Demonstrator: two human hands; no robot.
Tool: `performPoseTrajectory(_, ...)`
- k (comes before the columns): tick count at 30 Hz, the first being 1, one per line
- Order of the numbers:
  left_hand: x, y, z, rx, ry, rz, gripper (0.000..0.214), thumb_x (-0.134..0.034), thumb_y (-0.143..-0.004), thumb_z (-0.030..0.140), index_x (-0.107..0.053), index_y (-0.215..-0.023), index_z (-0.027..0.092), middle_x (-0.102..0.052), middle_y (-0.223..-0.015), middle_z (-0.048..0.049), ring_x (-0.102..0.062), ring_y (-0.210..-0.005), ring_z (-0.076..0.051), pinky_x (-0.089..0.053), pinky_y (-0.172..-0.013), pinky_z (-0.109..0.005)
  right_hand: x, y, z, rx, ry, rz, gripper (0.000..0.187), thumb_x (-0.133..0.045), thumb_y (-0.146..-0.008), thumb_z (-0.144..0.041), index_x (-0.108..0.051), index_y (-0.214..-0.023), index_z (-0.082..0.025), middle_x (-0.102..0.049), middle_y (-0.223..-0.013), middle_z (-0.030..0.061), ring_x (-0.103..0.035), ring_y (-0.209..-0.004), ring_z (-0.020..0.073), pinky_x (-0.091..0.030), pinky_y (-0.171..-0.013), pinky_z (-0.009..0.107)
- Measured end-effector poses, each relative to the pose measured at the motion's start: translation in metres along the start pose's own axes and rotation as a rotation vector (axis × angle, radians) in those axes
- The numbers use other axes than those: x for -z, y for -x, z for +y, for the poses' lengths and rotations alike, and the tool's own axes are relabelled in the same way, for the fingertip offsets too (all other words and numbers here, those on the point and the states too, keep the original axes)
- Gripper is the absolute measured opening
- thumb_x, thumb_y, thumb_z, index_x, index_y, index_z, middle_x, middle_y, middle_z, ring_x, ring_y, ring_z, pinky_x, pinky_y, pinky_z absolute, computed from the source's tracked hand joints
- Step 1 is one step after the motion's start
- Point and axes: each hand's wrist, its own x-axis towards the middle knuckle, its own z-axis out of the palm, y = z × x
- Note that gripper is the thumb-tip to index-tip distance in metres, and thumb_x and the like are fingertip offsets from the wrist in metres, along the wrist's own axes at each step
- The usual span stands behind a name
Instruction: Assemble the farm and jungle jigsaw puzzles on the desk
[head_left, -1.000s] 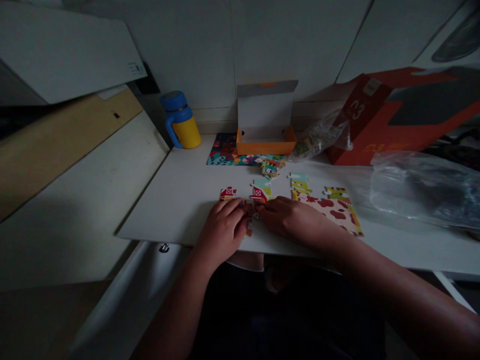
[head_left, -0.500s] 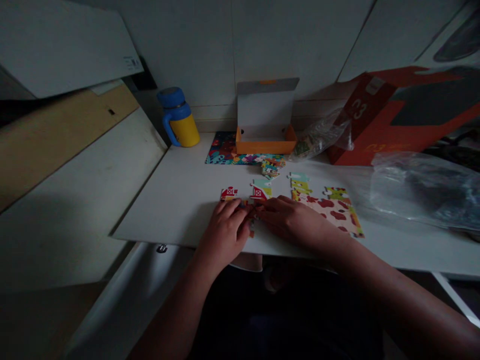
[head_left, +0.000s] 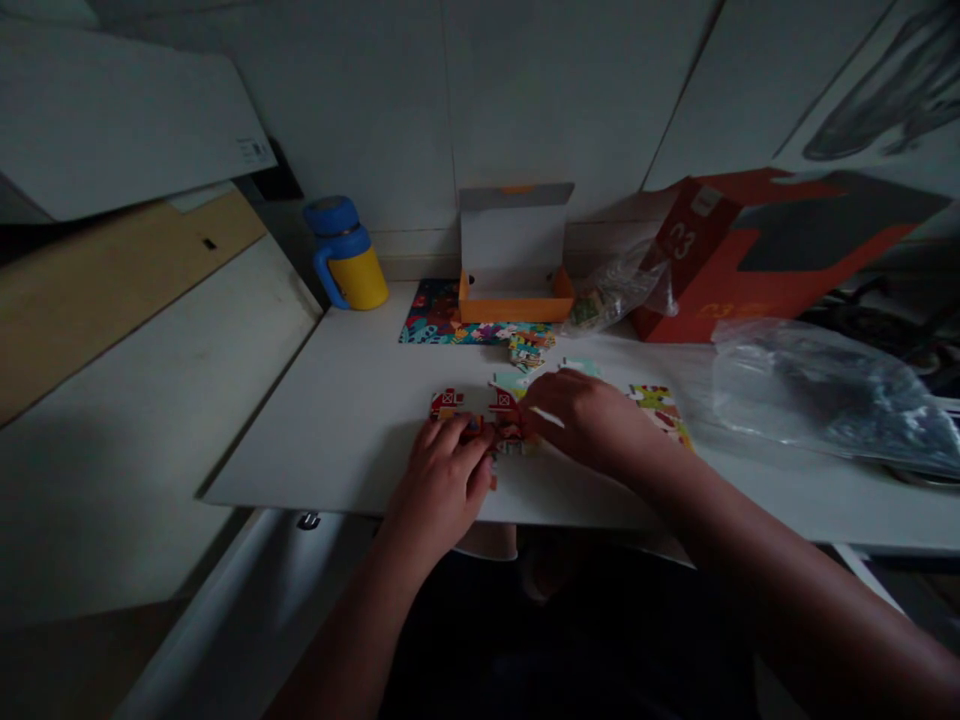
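Observation:
My left hand [head_left: 442, 470] rests on the white tabletop, its curled fingers and thumb on a jigsaw puzzle piece [head_left: 474, 424] that they partly cover. Just beyond those fingers lies a red barn piece [head_left: 447, 398]. Another barn piece [head_left: 503, 400] sits between my hands, with a brownish piece [head_left: 511, 430] below it. My right hand [head_left: 581, 405] is raised slightly beside it, fingers drawn together and pointing down. A thin pale sliver shows under them; what it belongs to is unclear. That arm hides most of a joined cow-patterned puzzle section [head_left: 660, 398].
A small pile of pieces [head_left: 529, 347] lies by a colourful sheet [head_left: 427, 322] under an open orange box [head_left: 517, 308]. A blue-and-yellow bottle [head_left: 358, 275] stands back left. Plastic bags [head_left: 810, 390] and a large red box [head_left: 712, 270] are at right.
My right hand has lifted and drawn away from my left, uncovering the brownish piece. My left hand stays on the pieces. The whole view has shifted slightly.

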Motion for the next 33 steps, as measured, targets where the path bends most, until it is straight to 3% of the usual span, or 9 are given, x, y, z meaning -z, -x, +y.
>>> performPoseTrajectory(3,-0.002,0.001,-0.001,-0.004,-0.005,0.011,0.036,-0.057,-0.105,0.024,-0.070,-0.138,0.023,-0.062,-0.146,-0.0127,-0.054,-0.136,-0.033,-0.048,-0.121,-0.060,0.004,-0.018,0.036,-0.156,0.013,0.147,0.021,-0.060,-0.104,-0.030,-0.077,-0.113,-0.021,-0.077,-0.114,0.0142,-0.071,-0.105,0.0307,-0.055,-0.095,0.045)
performPoseTrajectory(8,-0.002,0.002,-0.004,-0.015,0.014,0.039,0.039,-0.060,-0.103,0.023,-0.068,-0.141,0.027,-0.062,-0.149,-0.0107,-0.055,-0.138,-0.033,-0.048,-0.120,-0.063,-0.011,-0.034,0.078,-0.233,-0.035,0.177,0.031,-0.072,-0.098,-0.043,-0.073,-0.121,-0.022,-0.076,-0.119,0.0144,-0.072,-0.107,0.0342,-0.057,-0.096,0.048)
performPoseTrajectory(16,-0.004,0.003,-0.006,-0.019,0.004,0.047,0.039,-0.061,-0.102,0.024,-0.068,-0.140,0.024,-0.064,-0.149,-0.0109,-0.056,-0.137,-0.033,-0.049,-0.120,-0.063,-0.024,-0.029,0.080,-0.270,-0.129,0.180,0.026,-0.072,-0.096,-0.028,-0.074,-0.121,-0.020,-0.078,-0.120,0.0130,-0.074,-0.108,0.0312,-0.058,-0.098,0.044)
performPoseTrajectory(22,-0.004,0.003,-0.006,-0.017,-0.008,0.046,0.039,-0.060,-0.103,0.024,-0.068,-0.141,0.024,-0.063,-0.150,-0.0109,-0.056,-0.137,-0.033,-0.049,-0.120,-0.062,-0.032,-0.031,0.084,-0.204,-0.075,0.173,0.033,-0.068,-0.100,-0.034,-0.075,-0.130,-0.023,-0.072,-0.129,0.0156,-0.070,-0.116,0.0311,-0.056,-0.105,0.045)
performPoseTrajectory(28,-0.004,0.003,-0.006,-0.013,0.006,0.051,0.039,-0.060,-0.103,0.025,-0.068,-0.142,0.026,-0.064,-0.149,-0.0103,-0.057,-0.137,-0.032,-0.050,-0.120,-0.061,-0.033,-0.035,0.081,-0.140,-0.069,0.190,0.025,-0.070,-0.097,-0.037,-0.075,-0.112,-0.018,-0.067,-0.135,0.0202,-0.065,-0.125,0.0342,-0.052,-0.111,0.050)
performPoseTrajectory(31,-0.003,0.003,-0.006,-0.015,-0.001,0.056,0.038,-0.060,-0.103,0.025,-0.068,-0.141,0.025,-0.064,-0.149,-0.0105,-0.057,-0.137,-0.032,-0.049,-0.121,-0.062,-0.038,-0.037,0.081,-0.150,-0.071,0.207,0.030,-0.069,-0.098,-0.037,-0.070,-0.119,-0.016,-0.063,-0.144,0.0233,-0.061,-0.133,0.0368,-0.049,-0.115,0.053)
performPoseTrajectory(33,-0.003,0.003,-0.005,-0.014,-0.002,0.058,0.038,-0.060,-0.103,0.025,-0.068,-0.141,0.025,-0.064,-0.149,-0.0105,-0.057,-0.138,-0.032,-0.049,-0.121,-0.062,-0.041,-0.038,0.082,-0.166,-0.079,0.191,0.029,-0.064,-0.100,-0.034,-0.067,-0.123,-0.016,-0.068,-0.137,0.0224,-0.063,-0.128,0.0363,-0.050,-0.112,0.053)
